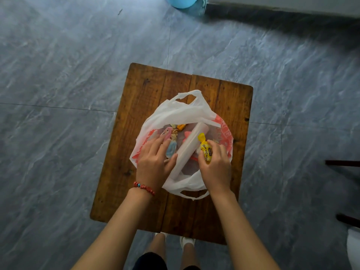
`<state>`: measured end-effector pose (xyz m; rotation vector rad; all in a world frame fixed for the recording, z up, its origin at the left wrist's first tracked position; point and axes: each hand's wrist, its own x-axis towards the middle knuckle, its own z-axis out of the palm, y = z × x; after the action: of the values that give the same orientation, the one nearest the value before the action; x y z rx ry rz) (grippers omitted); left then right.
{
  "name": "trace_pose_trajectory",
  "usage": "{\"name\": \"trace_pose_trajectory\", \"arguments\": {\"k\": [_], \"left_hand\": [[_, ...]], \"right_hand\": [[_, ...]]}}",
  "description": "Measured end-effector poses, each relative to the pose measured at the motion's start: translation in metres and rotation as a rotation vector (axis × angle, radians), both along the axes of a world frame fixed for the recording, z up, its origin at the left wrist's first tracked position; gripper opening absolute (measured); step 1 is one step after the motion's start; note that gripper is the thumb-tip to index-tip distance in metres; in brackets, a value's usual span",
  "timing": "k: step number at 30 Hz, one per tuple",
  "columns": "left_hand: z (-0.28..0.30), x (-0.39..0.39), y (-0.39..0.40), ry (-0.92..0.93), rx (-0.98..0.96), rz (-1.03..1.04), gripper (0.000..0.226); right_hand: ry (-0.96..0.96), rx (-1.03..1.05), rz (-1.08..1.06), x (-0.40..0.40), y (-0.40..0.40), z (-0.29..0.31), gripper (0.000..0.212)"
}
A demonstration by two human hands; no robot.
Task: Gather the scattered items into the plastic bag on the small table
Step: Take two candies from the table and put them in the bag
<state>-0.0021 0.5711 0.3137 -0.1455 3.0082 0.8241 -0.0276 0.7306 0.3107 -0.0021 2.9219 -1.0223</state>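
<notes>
A white plastic bag (pixel 181 112) with red print lies open on the small wooden table (pixel 148 90). Inside it I see a long white roll (pixel 190 145), a pink wrapped candy (pixel 166 133), a blue wrapped candy (pixel 171 150) and small gold and orange sweets (pixel 180 127). My left hand (pixel 154 162) lies over the bag's left side with straight fingers, its thumb against the roll. My right hand (pixel 216 166) pinches a yellow wrapped candy (pixel 205 151) over the bag's right side.
The table stands on a grey tiled floor (pixel 58 75). A blue round object (pixel 181 1) sits at the top edge. Dark furniture legs (pixel 342 162) and a white object (pixel 353 248) are at the right. My feet (pixel 187 240) show below the table's near edge.
</notes>
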Motion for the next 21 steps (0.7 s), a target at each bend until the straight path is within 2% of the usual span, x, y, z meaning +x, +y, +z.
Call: {"name": "trace_pose_trajectory", "arguments": {"k": [7, 13, 21], "left_hand": [[0.008, 0.023, -0.02, 0.078, -0.115, -0.034, 0.054], [0.008, 0.028, -0.029, 0.091, -0.131, 0.003, 0.057], [0.015, 0.031, -0.036, 0.027, -0.159, 0.014, 0.054]], "right_hand": [[-0.032, 0.034, 0.044, -0.013, -0.031, -0.027, 0.032], [-0.077, 0.083, 0.041, -0.018, -0.044, -0.051, 0.035], [-0.019, 0.103, 0.058, -0.013, -0.037, -0.027, 0.038]]}}
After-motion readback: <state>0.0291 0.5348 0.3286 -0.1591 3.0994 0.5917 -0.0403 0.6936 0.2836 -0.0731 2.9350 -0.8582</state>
